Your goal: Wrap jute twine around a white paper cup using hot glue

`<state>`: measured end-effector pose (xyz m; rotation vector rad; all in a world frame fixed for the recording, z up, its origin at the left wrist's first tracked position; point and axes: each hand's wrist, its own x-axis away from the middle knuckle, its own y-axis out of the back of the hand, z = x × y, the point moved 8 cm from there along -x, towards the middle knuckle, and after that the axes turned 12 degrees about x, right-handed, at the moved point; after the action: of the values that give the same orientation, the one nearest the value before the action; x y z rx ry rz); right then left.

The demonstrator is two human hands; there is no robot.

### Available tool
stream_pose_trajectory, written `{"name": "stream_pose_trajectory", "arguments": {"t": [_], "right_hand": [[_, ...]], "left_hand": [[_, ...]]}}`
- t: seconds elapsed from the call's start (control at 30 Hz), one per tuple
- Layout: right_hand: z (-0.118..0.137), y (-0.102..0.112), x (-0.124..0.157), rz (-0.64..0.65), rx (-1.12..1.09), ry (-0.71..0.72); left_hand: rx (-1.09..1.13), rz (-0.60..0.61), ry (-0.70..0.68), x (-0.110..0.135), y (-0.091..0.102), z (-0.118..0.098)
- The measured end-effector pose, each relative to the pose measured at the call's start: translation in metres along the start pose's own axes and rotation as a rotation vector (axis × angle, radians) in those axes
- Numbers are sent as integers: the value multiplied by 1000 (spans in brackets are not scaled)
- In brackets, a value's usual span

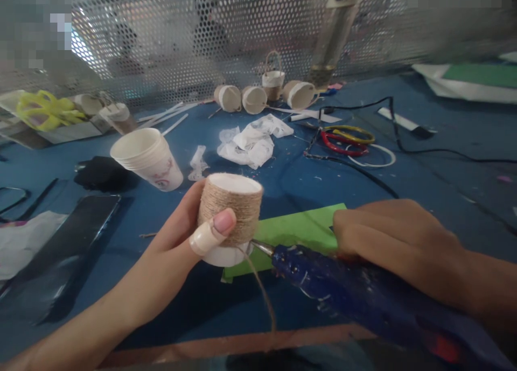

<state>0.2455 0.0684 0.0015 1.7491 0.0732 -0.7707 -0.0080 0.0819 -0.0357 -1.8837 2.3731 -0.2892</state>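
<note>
A small paper cup (231, 209), upside down with its white base on top, is held above a blue table (424, 177) near the middle of the view. Tan twine (262, 290) wraps most of its side, leaving a bare white band at the rim below, and a loose strand trails down toward the viewer. The left hand (181, 236) grips the cup from the left, its taped thumb pressed on the wraps. The right hand (388, 236) is closed over a blue glue gun (343, 290), whose metal tip sits just beside the cup's lower edge. This appears to be the gluing step of wrapping the cup. Covering the bare band would call for a thin line of glue there, then the strand pulled snug against the last turn. Turned over, the cup shows nothing of its inside. A green sheet (299, 231) lies beneath. Farther left, a tilted stack of paper cups (147, 158) looks empty on top. At the back, more cups (253, 99) lie on their sides, apparently empty, near crumpled white scraps (250, 142) and a mesh screen (202, 32).
</note>
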Motion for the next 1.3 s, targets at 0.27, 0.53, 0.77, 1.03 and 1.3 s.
{"name": "stream_pose_trajectory", "arguments": {"t": [0.27,0.53,0.77,1.03,1.3], "right_hand": [[5,5,-9,-24,27,6],[2,0,0,34,36,5],[0,0,0,26,13,-3],[2,-3,3,-38,-2,-18],[-2,-1,0,17,11,-36]], "left_hand": [[-77,-5,-20,2,-2,-2],[-70,-20,-15,-1,-1,-3],[-12,-85,-17,0,1,-4],[-117,-37,-71,-1,-1,-5],[-19,-45,-69,1,-1,-7]]}}
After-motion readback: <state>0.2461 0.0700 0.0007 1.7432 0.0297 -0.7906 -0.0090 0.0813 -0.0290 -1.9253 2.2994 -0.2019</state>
